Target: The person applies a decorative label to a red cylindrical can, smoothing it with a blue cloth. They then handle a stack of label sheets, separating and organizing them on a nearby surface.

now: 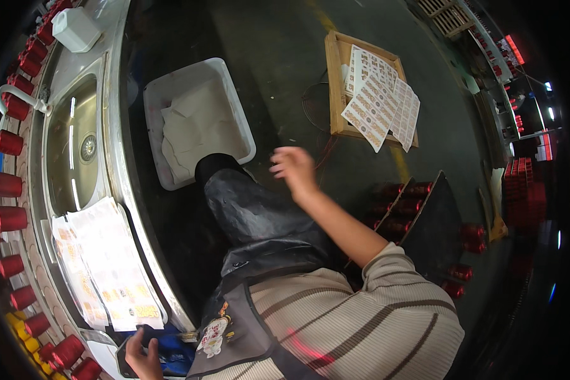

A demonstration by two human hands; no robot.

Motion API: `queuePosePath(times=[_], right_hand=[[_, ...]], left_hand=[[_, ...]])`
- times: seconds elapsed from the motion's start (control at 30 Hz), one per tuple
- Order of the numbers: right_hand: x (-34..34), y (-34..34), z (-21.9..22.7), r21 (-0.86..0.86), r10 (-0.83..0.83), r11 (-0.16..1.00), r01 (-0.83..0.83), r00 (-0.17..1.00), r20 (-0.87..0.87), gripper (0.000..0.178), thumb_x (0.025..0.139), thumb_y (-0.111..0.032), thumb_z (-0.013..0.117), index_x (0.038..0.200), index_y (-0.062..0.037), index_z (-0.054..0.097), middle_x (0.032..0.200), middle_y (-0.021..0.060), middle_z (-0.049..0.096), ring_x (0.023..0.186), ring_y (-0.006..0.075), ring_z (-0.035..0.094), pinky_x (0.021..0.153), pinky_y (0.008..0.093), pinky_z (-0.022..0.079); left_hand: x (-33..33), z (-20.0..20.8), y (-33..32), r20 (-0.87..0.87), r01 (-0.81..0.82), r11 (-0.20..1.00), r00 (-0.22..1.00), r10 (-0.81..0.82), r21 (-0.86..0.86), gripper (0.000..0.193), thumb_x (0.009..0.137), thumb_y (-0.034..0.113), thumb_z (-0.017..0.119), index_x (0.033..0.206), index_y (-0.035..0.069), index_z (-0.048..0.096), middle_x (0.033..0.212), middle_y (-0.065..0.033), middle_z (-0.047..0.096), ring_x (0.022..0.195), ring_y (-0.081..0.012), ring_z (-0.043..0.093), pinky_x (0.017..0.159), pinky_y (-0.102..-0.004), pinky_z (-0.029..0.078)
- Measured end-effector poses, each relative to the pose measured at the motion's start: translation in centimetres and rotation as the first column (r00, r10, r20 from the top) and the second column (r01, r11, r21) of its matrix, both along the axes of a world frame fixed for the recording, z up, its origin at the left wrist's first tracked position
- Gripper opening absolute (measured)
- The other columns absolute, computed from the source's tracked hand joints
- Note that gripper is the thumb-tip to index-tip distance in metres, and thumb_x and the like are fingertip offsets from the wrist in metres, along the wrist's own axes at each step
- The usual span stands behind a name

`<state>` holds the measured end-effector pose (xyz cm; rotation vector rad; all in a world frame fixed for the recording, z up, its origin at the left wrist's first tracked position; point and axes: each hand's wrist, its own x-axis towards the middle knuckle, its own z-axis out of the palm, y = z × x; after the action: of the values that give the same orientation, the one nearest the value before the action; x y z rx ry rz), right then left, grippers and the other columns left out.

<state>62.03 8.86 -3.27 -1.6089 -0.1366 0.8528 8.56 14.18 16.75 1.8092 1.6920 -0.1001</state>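
Left grip [144, 358]: at seven o'clock from the middle of the view, near the tabletop [171, 310] edge; thumb and finger stand apart, but whether it holds anything cannot be told. A blue item [176, 356] lies just beside it.
Apron [266, 212]: dark, covering the lap and extended leg, probably worn against splashes or dirt.
Right grip [294, 171]: near the centre, blurred, fingers loosely spread and curled, apparently holding nothing; it hovers beside the knee.
Tabletop sheets [111, 266]: at eight o'clock, pale with orange print, overlapping; laid flat probably to keep them smooth and within reach.
Plastic tub [249, 136]: on the floor at ten o'clock; its walls presumably keep the loose plain paper [199, 120] together.
Sink basin [66, 171]: nine o'clock, beyond the sheets.
Wooden tray [332, 82]: on the floor at one o'clock; its printed sheets [373, 104] fan over the rim, perhaps for easy picking.
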Motion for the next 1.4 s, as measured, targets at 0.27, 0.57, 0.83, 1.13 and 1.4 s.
queuePosePath(times=[0.27,0.57,0.83,1.13,1.4], right_hand=[[20.8,-18.8,-8.9,-0.260,-0.799,0.599,0.757,0.586,-0.134,0.085,0.079,-0.039,0.079,0.142,-0.0035,0.037,0.140,0.0207,0.036,0.119,0.0336,0.048,0.098,0.0446,0.045],[22.0,-22.9,-7.0,0.103,-0.851,0.431,0.896,0.442,-0.283,0.034,0.089,-0.015,0.065,0.114,0.0061,0.055,0.108,0.0202,0.063,0.096,0.0312,0.066,0.079,0.0380,0.061],[24.2,-22.1,-0.5,0.106,-0.724,0.686,0.720,0.661,0.197,0.030,0.084,0.009,0.057,0.114,0.0090,0.052,0.107,0.0228,0.061,0.082,0.0334,0.068,0.059,0.0363,0.063],[31.0,-24.6,5.6,0.309,-0.712,0.700,0.644,0.663,0.231,0.040,0.086,0.012,0.051,0.126,0.0095,0.047,0.112,0.0290,0.058,0.093,0.0424,0.064,0.070,0.0519,0.063],[35.2,-26.4,3.2,-0.466,-0.247,0.468,0.751,0.617,0.747,0.052,0.083,-0.015,0.073,0.126,0.0077,0.055,0.116,0.0249,0.061,0.098,0.0399,0.065,0.085,0.0441,0.055]], left_hand=[[4.3,3.8,5.3,-0.003,-0.103,0.959,0.994,0.108,0.263,0.032,0.090,0.011,0.066,0.120,0.001,0.066,0.106,-0.0150,0.069,0.092,-0.0208,0.065,0.081,-0.0314,0.051],[7.5,4.2,4.3,0.142,0.051,0.921,0.983,-0.114,0.387,0.037,0.094,0.012,0.061,0.129,0.000,0.061,0.119,-0.0160,0.067,0.096,-0.0196,0.065,0.084,-0.0314,0.051],[7.9,4.2,3.4,0.170,0.079,0.917,0.973,-0.157,0.391,0.033,0.094,0.015,0.062,0.125,0.003,0.064,0.114,-0.0145,0.069,0.097,-0.0195,0.067,0.085,-0.0331,0.053],[9.9,5.1,5.1,0.087,0.236,0.893,0.953,-0.290,0.384,0.034,0.089,0.002,0.065,0.123,0.006,0.066,0.112,-0.0147,0.070,0.097,-0.0227,0.069,0.085,-0.0354,0.056],[26.8,4.4,7.6,0.211,0.531,0.827,0.801,-0.561,0.186,0.034,0.080,-0.007,0.068,0.114,0.000,0.068,0.097,-0.0150,0.071,0.086,-0.0226,0.068,0.079,-0.0306,0.053]])
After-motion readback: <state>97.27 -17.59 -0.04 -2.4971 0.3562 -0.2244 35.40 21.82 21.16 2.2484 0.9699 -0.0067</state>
